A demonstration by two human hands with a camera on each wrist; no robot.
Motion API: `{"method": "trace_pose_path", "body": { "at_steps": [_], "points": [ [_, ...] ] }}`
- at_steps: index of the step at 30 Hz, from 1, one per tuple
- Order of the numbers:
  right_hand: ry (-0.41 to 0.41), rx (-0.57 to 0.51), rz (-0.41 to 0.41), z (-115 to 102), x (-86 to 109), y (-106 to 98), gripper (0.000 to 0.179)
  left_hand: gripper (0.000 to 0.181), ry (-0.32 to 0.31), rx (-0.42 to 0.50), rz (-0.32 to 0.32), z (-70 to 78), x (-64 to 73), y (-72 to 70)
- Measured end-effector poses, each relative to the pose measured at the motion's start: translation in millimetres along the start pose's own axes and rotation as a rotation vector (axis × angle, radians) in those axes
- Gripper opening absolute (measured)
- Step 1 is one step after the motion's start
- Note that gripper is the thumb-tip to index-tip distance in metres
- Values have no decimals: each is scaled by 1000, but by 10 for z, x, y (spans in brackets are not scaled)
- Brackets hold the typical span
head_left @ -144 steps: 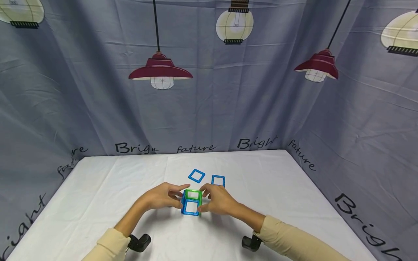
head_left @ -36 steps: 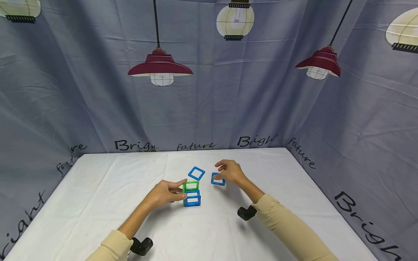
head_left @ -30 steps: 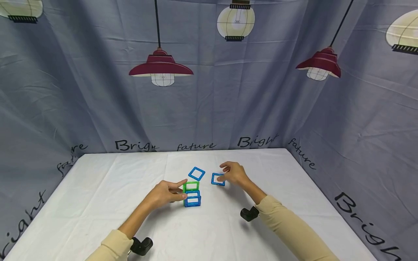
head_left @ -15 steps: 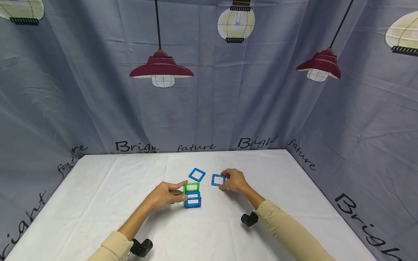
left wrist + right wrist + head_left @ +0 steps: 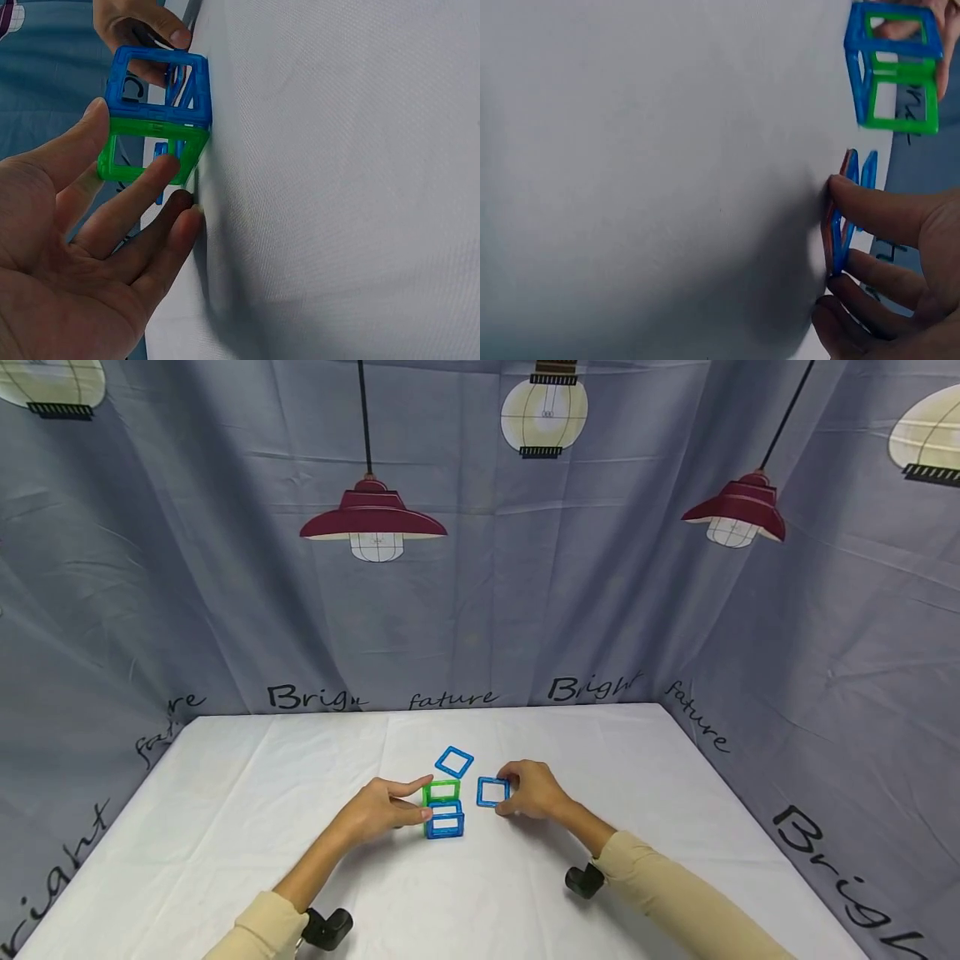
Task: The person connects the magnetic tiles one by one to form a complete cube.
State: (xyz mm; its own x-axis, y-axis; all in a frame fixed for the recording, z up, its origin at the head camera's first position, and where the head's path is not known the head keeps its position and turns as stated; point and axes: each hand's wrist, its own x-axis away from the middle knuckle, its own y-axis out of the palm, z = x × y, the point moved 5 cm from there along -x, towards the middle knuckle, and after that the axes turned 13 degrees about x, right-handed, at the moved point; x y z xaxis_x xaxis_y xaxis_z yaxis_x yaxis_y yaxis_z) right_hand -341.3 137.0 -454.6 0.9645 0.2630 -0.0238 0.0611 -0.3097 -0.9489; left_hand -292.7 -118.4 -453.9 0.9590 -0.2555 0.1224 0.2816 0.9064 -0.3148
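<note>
A small box of square magnetic tiles [image 5: 445, 834], blue and green translucent frames with hollow middles, stands on the white table. My left hand [image 5: 380, 811] holds its left side, the thumb [image 5: 91, 124] at a corner and a fingertip [image 5: 166, 166] against the green tile [image 5: 150, 127]. To the right of the box, my right hand [image 5: 534, 792] pinches a blue square magnetic tile [image 5: 480, 792] by its right side, between thumb and fingers. In the right wrist view this tile shows edge-on, with a reddish line along its edge. A gap separates it from the box.
Another blue square tile [image 5: 467, 767] lies flat behind the box, turned like a diamond. The white cloth of the table [image 5: 270, 793] spreads around. A grey curtain [image 5: 480, 610] printed with lamps and lettering hangs along the back and sides.
The right hand has gone from the box to the right-hand blue tile, taken hold of it and drawn it nearer. The box was turned earlier; the left hand stays on it.
</note>
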Motion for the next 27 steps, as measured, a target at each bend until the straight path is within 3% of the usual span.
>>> {"method": "trace_pose_path", "body": {
  "at_steps": [10,27],
  "points": [
    [-130,-9,-89,-217,199,41,48,56,-30,-36,20,8,-20,-1],
    [-145,19,-93,-316,238,65,48,56,-10,-39,15,27,-24,-4]
  ]
}}
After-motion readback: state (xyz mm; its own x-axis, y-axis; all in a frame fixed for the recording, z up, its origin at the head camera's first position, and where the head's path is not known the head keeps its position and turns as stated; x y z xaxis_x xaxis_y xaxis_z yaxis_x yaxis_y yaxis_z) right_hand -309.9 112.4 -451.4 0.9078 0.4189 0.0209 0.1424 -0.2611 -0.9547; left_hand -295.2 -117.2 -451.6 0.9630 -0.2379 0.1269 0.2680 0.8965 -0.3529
